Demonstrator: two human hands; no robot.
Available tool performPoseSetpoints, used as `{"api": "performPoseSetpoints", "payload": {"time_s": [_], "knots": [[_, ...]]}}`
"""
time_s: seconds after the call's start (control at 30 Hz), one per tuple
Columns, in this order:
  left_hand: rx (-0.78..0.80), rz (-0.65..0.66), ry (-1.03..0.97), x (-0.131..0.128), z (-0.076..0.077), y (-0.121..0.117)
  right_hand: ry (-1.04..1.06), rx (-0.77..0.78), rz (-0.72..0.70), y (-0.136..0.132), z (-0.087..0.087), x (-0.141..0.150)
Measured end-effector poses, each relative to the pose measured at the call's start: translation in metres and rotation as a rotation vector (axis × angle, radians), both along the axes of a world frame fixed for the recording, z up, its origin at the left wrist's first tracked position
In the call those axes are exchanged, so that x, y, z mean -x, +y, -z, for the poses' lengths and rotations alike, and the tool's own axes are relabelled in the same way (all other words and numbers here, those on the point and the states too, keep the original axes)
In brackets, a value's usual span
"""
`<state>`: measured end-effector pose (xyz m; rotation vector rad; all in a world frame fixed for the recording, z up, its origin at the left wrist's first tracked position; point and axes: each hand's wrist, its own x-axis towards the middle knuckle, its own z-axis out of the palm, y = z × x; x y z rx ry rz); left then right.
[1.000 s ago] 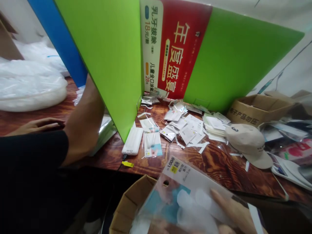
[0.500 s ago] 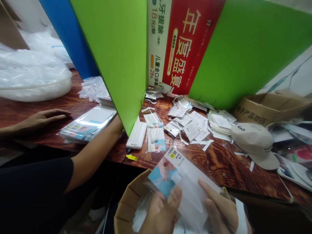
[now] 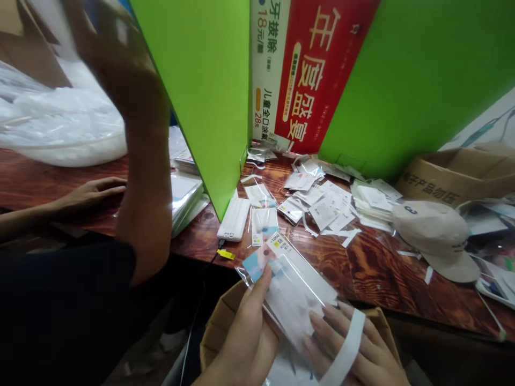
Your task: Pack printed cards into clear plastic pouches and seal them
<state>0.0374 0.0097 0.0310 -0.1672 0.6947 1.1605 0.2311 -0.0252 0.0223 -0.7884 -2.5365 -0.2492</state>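
A clear plastic packet (image 3: pixel 295 284) with a printed card inside is tilted above the cardboard box in front of me. My left hand (image 3: pixel 253 321) grips its left edge, thumb on the front face. My right hand (image 3: pixel 358 343) presses on the lower right end of the packet with its fingertips. Across the backs of those fingers lies a white paper strip (image 3: pixel 346 348); how it is held is hidden. Blue and pink print shows at the packet's upper left. Below both hands sits the open cardboard box (image 3: pixel 219 324), with clear plastic in it.
A green panel (image 3: pixel 197 80) divides the wooden table (image 3: pixel 386 268). Behind my hands lie a white power bank (image 3: pixel 234 219) and a pile of packed cards (image 3: pixel 322 203). A beige cap (image 3: pixel 432 236) rests at right. Another person's raised arm (image 3: pixel 147 145) is at left, near a plastic-filled basin (image 3: pixel 72 153).
My right hand has turned over the packet's lower end, bringing the white strip inward. The packet has shifted slightly left. The other person's arm has swung up from the table.
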Motion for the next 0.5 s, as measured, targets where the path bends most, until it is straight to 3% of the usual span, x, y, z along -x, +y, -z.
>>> {"api": "performPoseSetpoints", "payload": {"time_s": [0.1,0.23,0.37,0.5], "knots": [[0.033,0.027,0.005,0.002,-0.005,-0.002,-0.076,-0.092,-0.041,0.009,0.006,0.003],[0.032,-0.044,0.011,0.003,-0.006,-0.005,0.002,-0.195,-0.058,0.014,0.019,0.003],[-0.019,-0.045,0.028,0.001,0.004,-0.012,-0.095,-0.166,-0.052,0.017,0.021,0.002],[-0.075,0.018,0.055,-0.001,0.018,-0.021,-0.019,-0.203,-0.037,0.018,0.033,0.004]]}}
